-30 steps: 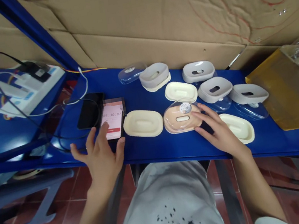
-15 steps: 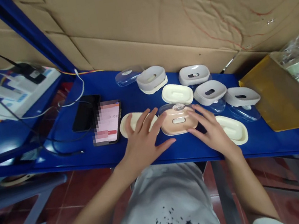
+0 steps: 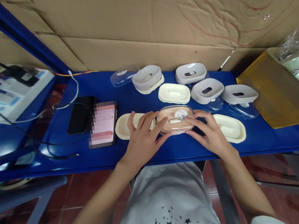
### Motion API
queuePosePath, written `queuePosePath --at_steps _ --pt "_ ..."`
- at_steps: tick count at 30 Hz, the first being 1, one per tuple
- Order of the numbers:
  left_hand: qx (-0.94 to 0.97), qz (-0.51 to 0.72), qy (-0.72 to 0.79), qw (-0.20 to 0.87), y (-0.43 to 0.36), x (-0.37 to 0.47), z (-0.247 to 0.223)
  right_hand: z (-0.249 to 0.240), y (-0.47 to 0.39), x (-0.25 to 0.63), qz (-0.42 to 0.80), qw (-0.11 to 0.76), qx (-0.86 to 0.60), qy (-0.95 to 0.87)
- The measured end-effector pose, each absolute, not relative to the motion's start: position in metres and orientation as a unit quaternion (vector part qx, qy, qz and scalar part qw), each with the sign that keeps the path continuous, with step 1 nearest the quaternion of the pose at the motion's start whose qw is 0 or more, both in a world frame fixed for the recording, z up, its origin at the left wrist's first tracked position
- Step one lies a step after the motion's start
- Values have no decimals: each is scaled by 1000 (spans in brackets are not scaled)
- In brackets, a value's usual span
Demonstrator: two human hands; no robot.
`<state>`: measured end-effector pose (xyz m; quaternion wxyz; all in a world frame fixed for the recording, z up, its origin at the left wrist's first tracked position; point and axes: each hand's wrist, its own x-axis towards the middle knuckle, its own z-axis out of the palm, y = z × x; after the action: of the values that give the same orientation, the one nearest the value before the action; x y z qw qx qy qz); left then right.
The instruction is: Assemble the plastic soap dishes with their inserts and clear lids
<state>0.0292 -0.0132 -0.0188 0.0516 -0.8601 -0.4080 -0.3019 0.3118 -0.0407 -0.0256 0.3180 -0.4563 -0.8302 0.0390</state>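
Directly before me on the blue table lies a peach soap dish [image 3: 169, 128], with a clear plastic lid [image 3: 170, 109] over it and a round white sticker [image 3: 181, 114] on the lid. My left hand [image 3: 144, 137] grips the lid's left edge, thumb at the front and fingers along the side. At the right edge, my right hand [image 3: 208, 129] holds it between thumb and fingers. A cream tray [image 3: 121, 128] lies partly under my left hand. Beside my right hand is another cream tray [image 3: 232, 128], and a third cream tray [image 3: 175, 93] lies behind the dish.
Several grey soap dishes [image 3: 207, 90] stand at the back, some on clear lids [image 3: 243, 110]. Left are a lit phone [image 3: 101, 125], a black phone [image 3: 79, 114], and a power strip [image 3: 21, 97] with cables. A yellow-brown box [image 3: 270, 95] of wrapped items stands right. Cardboard [image 3: 123, 21] lines the back.
Both hands have closed in on the sides of the clear lid. The lid has come forward over the peach dish, its sticker moving towards me. The view has shifted slightly.
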Motion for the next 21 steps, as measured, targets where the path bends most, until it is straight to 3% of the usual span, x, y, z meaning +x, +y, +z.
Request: queuePosePath --at_steps 21 --pt "-850 -345 -368 155 -20 28 -29 -29 -46 306 -13 263 -396 -880"
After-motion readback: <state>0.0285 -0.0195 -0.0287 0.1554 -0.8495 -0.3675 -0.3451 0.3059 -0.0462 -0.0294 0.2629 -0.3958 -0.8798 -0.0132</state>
